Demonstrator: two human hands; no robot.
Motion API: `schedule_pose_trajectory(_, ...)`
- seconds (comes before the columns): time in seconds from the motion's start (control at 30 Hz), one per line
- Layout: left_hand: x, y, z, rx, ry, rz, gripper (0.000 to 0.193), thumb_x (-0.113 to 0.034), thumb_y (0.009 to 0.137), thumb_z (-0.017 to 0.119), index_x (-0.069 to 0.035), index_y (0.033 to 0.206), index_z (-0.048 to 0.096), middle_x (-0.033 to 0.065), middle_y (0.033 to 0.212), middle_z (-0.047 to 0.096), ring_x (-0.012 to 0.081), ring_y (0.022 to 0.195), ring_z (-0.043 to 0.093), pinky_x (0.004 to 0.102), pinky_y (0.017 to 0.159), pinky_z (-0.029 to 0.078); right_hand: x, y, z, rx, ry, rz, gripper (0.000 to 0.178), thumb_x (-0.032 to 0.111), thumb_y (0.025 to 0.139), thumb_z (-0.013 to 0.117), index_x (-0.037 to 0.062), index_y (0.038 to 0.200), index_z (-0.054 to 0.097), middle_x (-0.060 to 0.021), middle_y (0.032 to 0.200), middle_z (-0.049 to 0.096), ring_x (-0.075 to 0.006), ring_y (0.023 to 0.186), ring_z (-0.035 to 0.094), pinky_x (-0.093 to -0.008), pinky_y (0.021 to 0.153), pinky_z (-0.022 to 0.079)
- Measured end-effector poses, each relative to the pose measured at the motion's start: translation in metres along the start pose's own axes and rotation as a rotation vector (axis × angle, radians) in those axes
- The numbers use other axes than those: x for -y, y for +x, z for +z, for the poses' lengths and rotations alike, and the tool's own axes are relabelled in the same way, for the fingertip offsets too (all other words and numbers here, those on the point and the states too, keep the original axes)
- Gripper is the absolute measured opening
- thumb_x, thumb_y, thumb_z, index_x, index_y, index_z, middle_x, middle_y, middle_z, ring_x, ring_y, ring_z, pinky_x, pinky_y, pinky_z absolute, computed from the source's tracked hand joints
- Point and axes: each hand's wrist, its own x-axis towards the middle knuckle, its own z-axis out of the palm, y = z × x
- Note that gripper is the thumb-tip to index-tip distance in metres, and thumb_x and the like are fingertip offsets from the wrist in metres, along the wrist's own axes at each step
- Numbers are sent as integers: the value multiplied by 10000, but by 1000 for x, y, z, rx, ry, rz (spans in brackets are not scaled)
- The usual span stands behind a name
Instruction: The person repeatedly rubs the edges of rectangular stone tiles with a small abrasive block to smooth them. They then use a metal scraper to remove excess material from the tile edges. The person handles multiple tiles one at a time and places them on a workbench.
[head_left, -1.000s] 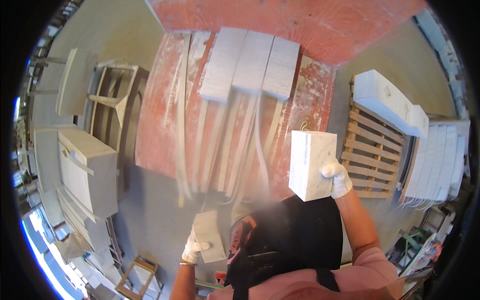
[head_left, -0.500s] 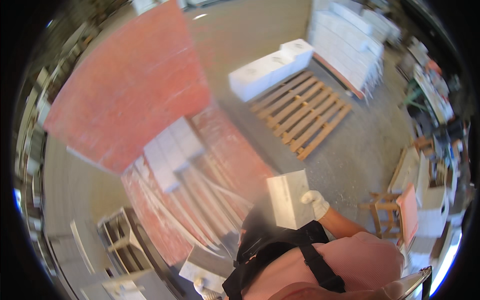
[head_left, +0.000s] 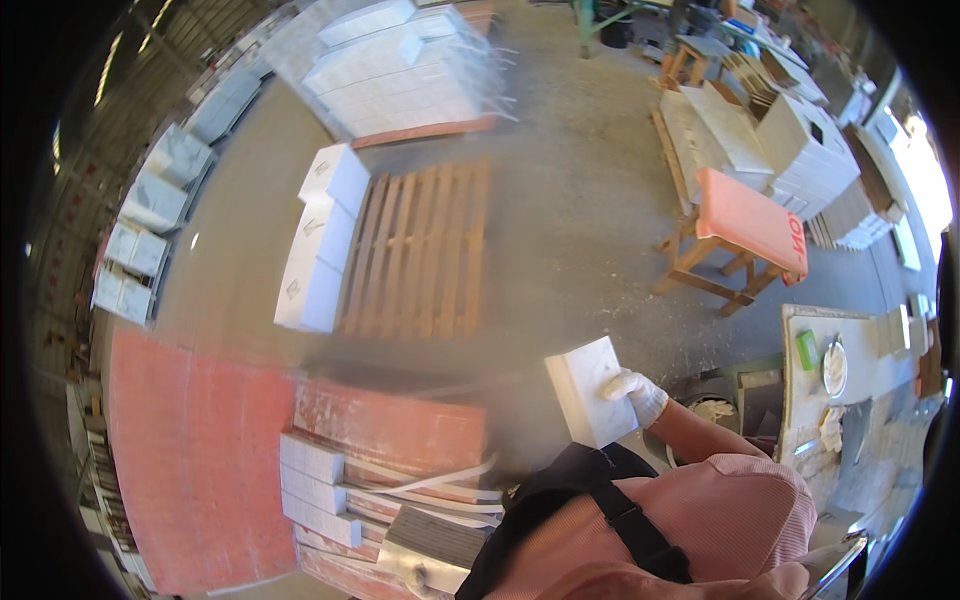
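My right hand (head_left: 637,393), in a white glove, grips the edge of a white stone-like block (head_left: 590,388) in front of my body. I cannot tell whether it is one piece or several thin tiles together. At the lower edge, my left hand (head_left: 420,574), also gloved, is closed on the near side of a stack of tiles (head_left: 435,540) with a grey, finely lined top; its fingers are partly hidden. Just left of that stack, several white boxes (head_left: 312,480) lie on a red board (head_left: 390,425), beside pale straps (head_left: 430,480).
A wooden pallet (head_left: 420,245) lies on the floor ahead, beside a row of white boxes (head_left: 320,245). Farther back stands a wrapped load (head_left: 395,90). To the right are a wooden stool (head_left: 745,225) with an orange cover and a worktable (head_left: 800,400) holding a bowl (head_left: 834,368).
My view has swung to the right, so the worktable and stool now show more fully. Both hands keep their hold on the block and the stack.
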Motion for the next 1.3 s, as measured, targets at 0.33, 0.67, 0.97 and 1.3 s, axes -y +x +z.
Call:
schedule_pose_trajectory(0.33,39,44,185,351,89,-264,550,-265,733,782,50,1159,632,155,985,709,342,883,699,465,889,594,20,-112,-134,-187,401,-521,720,67,650,710,-80,1341,567,-227,1180,705,-388,992,718,-526,893,596)
schedule_pose_trajectory(0.67,119,251,283,744,341,-553,384,-283,849,713,5,1096,650,147,911,686,303,827,688,411,757,593,41,-141,-71,-570,376,-974,636,186,707,722,-18,1295,590,-150,1159,704,-322,1013,708,-457,904,596)
schedule_pose_trajectory(0.97,239,341,448,923,1116,-412,484,-224,774,697,19,1189,642,130,1067,704,316,973,673,423,886,570,-16,-152,-51,-753,630,-1345,460,111,743,732,-30,1173,650,-157,1064,726,-333,908,726,-477,798,624)
schedule_pose_trajectory(1.3,392,183,649,1229,858,-925,638,-298,744,719,11,1283,579,155,1138,673,341,1034,652,473,927,549,64,-180,-78,-675,776,-1524,783,35,647,791,-46,1374,511,-205,1210,667,-330,1029,701,-453,847,611)
